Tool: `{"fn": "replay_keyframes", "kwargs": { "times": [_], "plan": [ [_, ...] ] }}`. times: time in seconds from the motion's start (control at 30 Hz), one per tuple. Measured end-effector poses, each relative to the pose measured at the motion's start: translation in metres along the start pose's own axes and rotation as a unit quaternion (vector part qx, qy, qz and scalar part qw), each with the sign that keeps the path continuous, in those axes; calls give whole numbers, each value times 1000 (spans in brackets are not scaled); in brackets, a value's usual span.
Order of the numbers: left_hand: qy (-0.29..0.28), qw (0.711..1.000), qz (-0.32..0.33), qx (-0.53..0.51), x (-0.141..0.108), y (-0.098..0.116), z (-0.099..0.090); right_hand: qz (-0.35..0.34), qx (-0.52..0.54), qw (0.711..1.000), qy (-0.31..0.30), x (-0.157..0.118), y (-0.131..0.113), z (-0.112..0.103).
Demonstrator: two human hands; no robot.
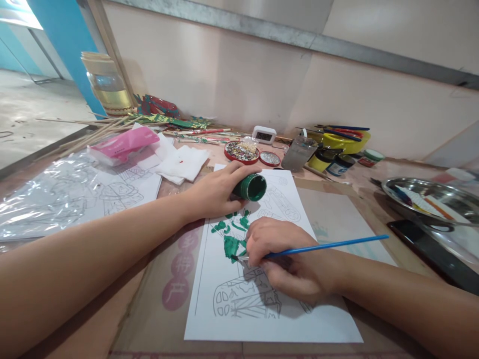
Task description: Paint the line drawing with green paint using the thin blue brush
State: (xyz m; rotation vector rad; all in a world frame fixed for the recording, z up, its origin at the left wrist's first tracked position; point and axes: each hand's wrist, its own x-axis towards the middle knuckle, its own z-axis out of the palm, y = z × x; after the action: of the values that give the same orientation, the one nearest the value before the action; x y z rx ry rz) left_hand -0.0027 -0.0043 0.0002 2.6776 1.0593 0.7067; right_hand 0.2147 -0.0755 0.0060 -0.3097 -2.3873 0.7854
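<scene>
My left hand (215, 192) is wrapped round a small open jar of green paint (250, 188), tipped so its mouth faces me, over the top of the drawing sheet. In my right hand (286, 257) is a thin blue-handled paintbrush (329, 245). Its dark tip touches a green painted patch (231, 246) on the white sheet (217, 326). More green marks lie just below the jar. Pencil outlines fill other parts of the sheet, and my right hand hides some of them. Under the sheet lies brown cardboard (149, 319) with pinkish-red printing.
Tissues (183, 164), a pink tissue pack (125, 143) and plastic-covered drawings (56, 199) lie left. Along the back stand a red dish of beads (241, 152), a white digital clock (264, 134), a cup of cloudy water (299, 152) and paint jars (340, 164). A metal bowl (407, 187) sits right.
</scene>
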Motion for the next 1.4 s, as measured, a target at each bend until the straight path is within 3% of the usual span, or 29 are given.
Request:
{"fn": "replay_keyframes", "kwargs": {
  "times": [0.23, 0.47, 0.67, 0.93, 1.13, 1.4],
  "plan": [
    [1, 1000, 2, -6, 1, 1, 0, -9, 6, 1000, 9, 0, 0, 0],
    [4, 1000, 1, -4, 0, 0, 0, 25, -32, 998, 48, 1, 0, -1],
    [-1, 1000, 0, -9, 0, 1, -1, -20, 4, 1000, 14, 0, 1, 0],
    [-1, 1000, -2, -7, 0, 1, -1, 25, -34, 997, 60, 1, 0, -1],
    [-3, 1000, -4, -5, 0, 2, -1, -10, -12, 1000, 15, 0, 1, 0],
    [1, 1000, -1, -6, 0, 2, -1, 29, -45, 997, 58, 1, 2, 0]
  ]
}}
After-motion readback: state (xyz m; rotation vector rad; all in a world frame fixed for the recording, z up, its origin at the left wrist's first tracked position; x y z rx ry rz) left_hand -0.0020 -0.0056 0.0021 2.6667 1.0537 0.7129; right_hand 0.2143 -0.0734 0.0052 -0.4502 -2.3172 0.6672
